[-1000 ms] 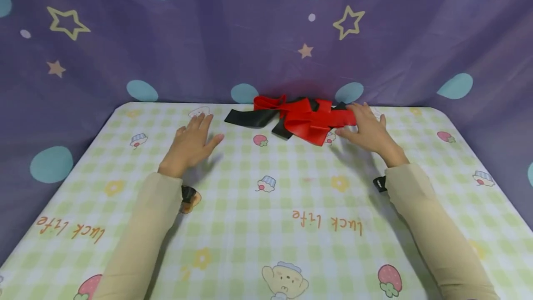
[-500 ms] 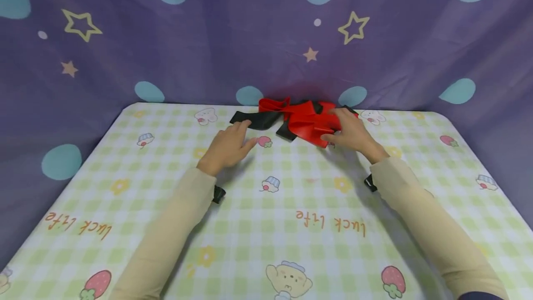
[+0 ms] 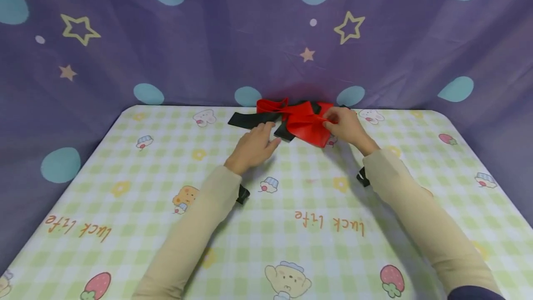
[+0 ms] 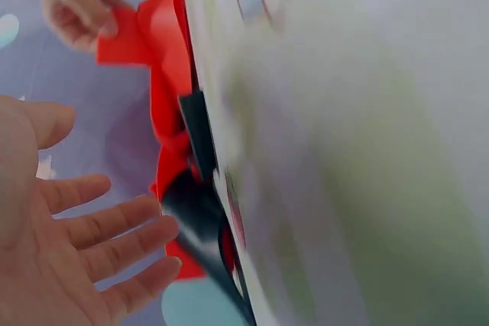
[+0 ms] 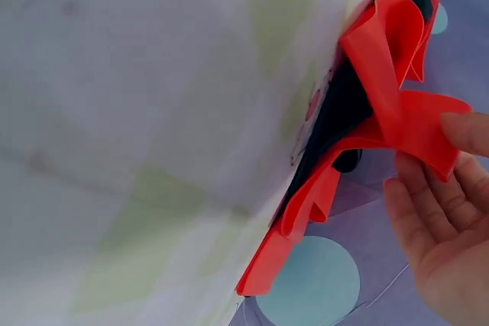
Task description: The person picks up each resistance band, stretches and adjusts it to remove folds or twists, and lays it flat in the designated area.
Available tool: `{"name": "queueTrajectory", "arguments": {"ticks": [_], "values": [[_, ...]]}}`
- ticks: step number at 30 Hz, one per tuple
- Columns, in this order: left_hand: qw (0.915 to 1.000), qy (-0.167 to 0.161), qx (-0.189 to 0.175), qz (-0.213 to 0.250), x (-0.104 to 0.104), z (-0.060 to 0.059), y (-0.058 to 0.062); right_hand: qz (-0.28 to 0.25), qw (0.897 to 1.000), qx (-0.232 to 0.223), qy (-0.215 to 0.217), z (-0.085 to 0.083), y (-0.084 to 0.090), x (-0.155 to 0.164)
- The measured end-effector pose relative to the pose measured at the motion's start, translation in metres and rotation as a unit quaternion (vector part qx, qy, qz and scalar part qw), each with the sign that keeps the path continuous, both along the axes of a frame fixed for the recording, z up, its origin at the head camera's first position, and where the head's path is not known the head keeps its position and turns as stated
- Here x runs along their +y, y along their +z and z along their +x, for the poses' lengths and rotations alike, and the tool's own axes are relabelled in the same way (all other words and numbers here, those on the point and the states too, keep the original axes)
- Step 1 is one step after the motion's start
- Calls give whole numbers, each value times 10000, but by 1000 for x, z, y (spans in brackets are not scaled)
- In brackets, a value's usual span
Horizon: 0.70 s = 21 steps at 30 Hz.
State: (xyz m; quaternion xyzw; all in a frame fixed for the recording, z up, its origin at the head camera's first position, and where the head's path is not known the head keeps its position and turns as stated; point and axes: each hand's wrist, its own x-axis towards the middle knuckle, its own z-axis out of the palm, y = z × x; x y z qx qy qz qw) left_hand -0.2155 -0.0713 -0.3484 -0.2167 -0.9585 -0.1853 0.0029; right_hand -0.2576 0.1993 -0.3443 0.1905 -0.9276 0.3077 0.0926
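A flat red rubbery band (image 3: pixel 306 128) lies loosely looped and folded at the far edge of the table. Mixed in with it is a black band (image 3: pixel 249 120), whose flat tail reaches out to the left. With thumb and fingers my right hand (image 3: pixel 349 128) pinches the red band's end; the right wrist view shows this red end (image 5: pixel 428 124) lifted between thumb and fingertips. My left hand (image 3: pixel 251 148) holds nothing, its fingers loosely extended, just in front of the black tail. In the left wrist view the fingertips overlap the black band (image 4: pixel 197 215).
A checked cloth (image 3: pixel 291 244) with printed cartoons and lettering covers the table. Right behind the bands hangs a purple curtain (image 3: pixel 250 36) with stars and blue drops. Small black straps (image 3: pixel 243 194) show at the wrists under the sleeves.
My left hand has moved right, from the left side of the table to the black band's tail. My right hand has shifted slightly left and now pinches and lifts the red band's end.
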Motion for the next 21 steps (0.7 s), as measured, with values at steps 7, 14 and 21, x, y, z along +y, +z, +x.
{"name": "queueTrajectory", "arguments": {"ticks": [7, 14, 21], "values": [[9993, -313, 52, 219, 30, -3, 0, -294, 9993, -145, -169, -6, 17, -1], [9980, -353, -79, 518, 50, -6, 1, -497, 9973, -350, -413, -11, 48, -4], [9959, -328, -257, 799, 59, -9, 4, -464, 9979, 78, -443, -8, 78, -7]]}}
